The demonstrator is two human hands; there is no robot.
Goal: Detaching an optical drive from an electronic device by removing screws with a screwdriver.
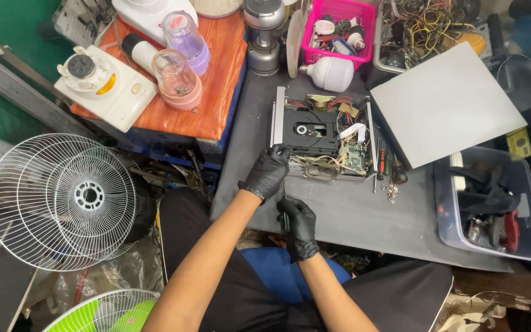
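Note:
An opened disc player point(321, 138) lies on the grey worktop point(351, 209), its black disc tray, circuit board and wires exposed. My left hand point(268, 171), in a black glove, rests against the player's near left corner with fingers curled. My right hand point(298, 224), also gloved, grips a thin screwdriver point(284, 203) by its handle, shaft pointing up toward the player's front edge. Both forearms reach in from below.
The grey metal lid point(447, 101) lies right of the player, with screwdrivers point(385, 163) and loose screws point(391, 192) beside it. A blue bin of tools point(493, 206) stands at right, a pink basket point(339, 27) behind, blender parts point(176, 77) on an orange board, fan guards point(62, 200) at left.

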